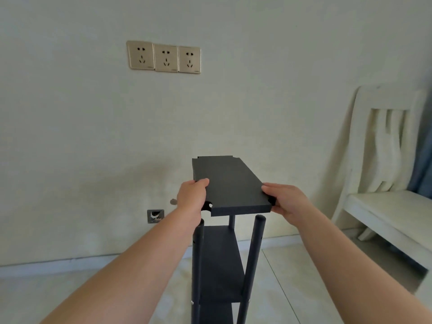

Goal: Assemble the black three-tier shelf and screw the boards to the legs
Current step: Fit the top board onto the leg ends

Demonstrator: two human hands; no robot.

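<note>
Pale wall (pixel 233 101) with three gold sockets (pixel 164 57) in a row at upper left, a small metal wall plate (pixel 155 216) low down, tiled floor (pixel 70 288) below, and a white chair (pixel 383 164) at right, just beside a blue curtain (pixel 424 160). At centre, a black top board (pixel 230 185) is held roughly level just above the rounded tops of the black legs (pixel 256 253); whether it touches them cannot be told. Left hand (pixel 191 198) grips the near-left edge of the board, thumb on top, fingers curled under. Right hand (pixel 287 202) grips the near-right corner likewise, thumb on top. Below, a middle board (pixel 219 260) sits between the legs, and a lower board (pixel 215 314) shows at the bottom edge of the view
</note>
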